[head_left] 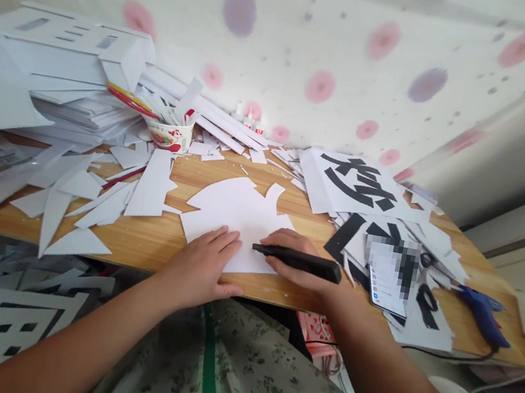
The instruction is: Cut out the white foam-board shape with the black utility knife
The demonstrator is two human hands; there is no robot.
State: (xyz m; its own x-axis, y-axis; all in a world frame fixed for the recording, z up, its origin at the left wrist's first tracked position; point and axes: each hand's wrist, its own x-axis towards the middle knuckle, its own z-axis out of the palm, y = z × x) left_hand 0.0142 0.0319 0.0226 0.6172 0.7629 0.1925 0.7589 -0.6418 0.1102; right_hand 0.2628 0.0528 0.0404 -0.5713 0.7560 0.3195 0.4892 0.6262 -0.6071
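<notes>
A white sheet [234, 208] with a curved, notched outline lies at the front middle of the wooden table. My left hand [204, 264] rests on its lower left part, fingers extended and flat, holding nothing. On the sheet's right side, my right hand [294, 263] is wrapped round a black cutter-like tool [304, 262]. The tool's narrow end points left, over the middle of the sheet; whether it touches the surface cannot be made out.
White offcuts [150, 187] and a paper tub [171, 135] of tools are at left, near stacked white boards [78, 116]. At right lie a sheet with black characters [351, 184], a phone [387, 279], black-handled scissors [428, 259] and a blue glue gun [480, 313].
</notes>
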